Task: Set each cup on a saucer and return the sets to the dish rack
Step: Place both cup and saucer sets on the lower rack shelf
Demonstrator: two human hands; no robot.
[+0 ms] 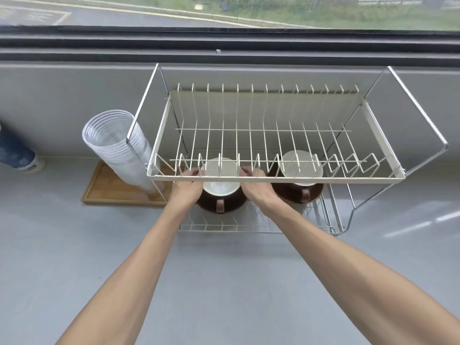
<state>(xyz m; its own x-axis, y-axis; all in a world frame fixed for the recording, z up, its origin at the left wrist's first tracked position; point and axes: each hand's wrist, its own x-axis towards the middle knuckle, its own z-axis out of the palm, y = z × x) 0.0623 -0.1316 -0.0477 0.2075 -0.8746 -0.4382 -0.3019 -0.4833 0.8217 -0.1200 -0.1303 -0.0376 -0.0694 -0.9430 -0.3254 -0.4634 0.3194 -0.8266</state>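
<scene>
A two-tier wire dish rack (273, 179) stands on the grey counter. On its lower tier a brown cup with a white inside (221, 186) sits on a brown saucer (221, 209), handle toward me. My left hand (186, 189) holds the saucer's left edge and my right hand (256, 186) holds its right edge, fingers curled round the rim under the upper tier. To the right a second brown cup (301, 168) rests on its own saucer (293, 195) on the same tier, partly hidden by the upper tier's wires.
A tall stack of clear plastic cups (117, 148) leans on a wooden tray (104, 192) left of the rack. A blue patterned paper cup (18, 155) lies at the far left. The rack's upper tier holds nothing. A window ledge runs behind.
</scene>
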